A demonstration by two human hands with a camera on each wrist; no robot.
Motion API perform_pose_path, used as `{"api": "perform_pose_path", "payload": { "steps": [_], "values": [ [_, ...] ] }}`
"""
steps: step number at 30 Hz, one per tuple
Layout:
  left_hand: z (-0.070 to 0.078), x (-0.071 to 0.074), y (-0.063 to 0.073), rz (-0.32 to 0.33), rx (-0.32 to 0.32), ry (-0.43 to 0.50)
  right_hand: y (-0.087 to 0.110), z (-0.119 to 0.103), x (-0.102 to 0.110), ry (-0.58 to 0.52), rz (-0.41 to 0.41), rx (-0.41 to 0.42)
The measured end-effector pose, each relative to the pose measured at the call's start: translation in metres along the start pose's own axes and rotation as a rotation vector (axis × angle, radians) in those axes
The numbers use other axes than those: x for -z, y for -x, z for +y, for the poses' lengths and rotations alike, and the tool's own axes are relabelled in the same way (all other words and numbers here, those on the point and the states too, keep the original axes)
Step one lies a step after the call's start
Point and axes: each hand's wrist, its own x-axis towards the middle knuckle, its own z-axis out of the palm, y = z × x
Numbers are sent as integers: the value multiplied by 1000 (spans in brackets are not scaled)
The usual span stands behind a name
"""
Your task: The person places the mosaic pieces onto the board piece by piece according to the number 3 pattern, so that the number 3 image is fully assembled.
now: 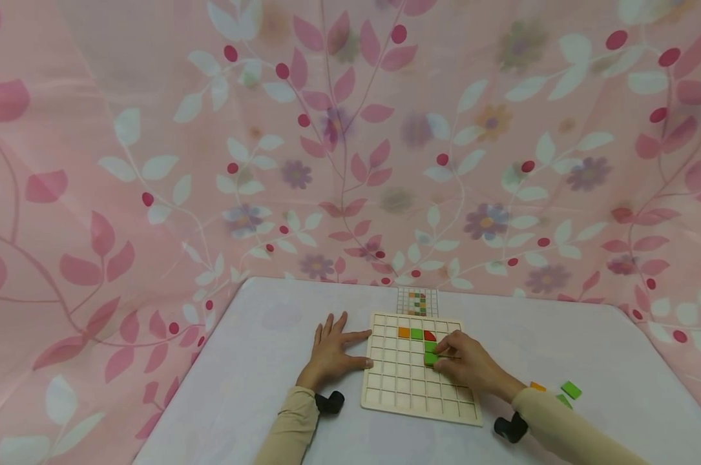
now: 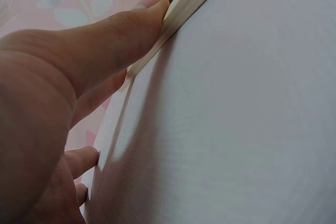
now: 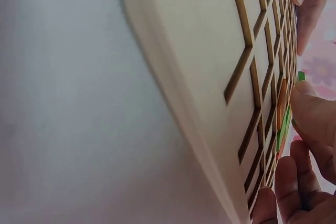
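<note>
A square wooden grid board (image 1: 393,387) lies on the table. Along one of its upper rows are an orange tile (image 1: 404,332), a green tile (image 1: 417,334) and a red piece with a rounded side (image 1: 429,336). Below the red piece is another green tile (image 1: 429,347). My right hand (image 1: 469,365) pinches a green square tile (image 1: 430,359) between thumb and fingers, close over the board just below that one. My left hand (image 1: 329,352) has its fingers spread, with thumb (image 2: 121,35) and index fingertip at the board's left edge.
A small printed card (image 1: 417,301) with a coloured grid pattern lies behind the board. To the right, by my right forearm, are loose pieces: a green tile (image 1: 571,389), another green piece (image 1: 563,401) and an orange one (image 1: 537,386). A floral curtain (image 1: 350,161) hangs behind the table.
</note>
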Motion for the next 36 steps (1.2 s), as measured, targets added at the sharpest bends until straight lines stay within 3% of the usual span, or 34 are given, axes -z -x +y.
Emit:
{"api": "perform_pose_path", "payload": {
  "steps": [9, 22, 36],
  "values": [
    [-1, 0, -1, -5, 9, -7, -11, -12, -11, 64, 31, -17],
    [-1, -2, -2, 1, 16, -4, -18, -13, -17, 89, 17, 22],
    [-3, -1, -3, 3, 15, -12, -27, -13, -16, 33, -21, -15]
  ]
}}
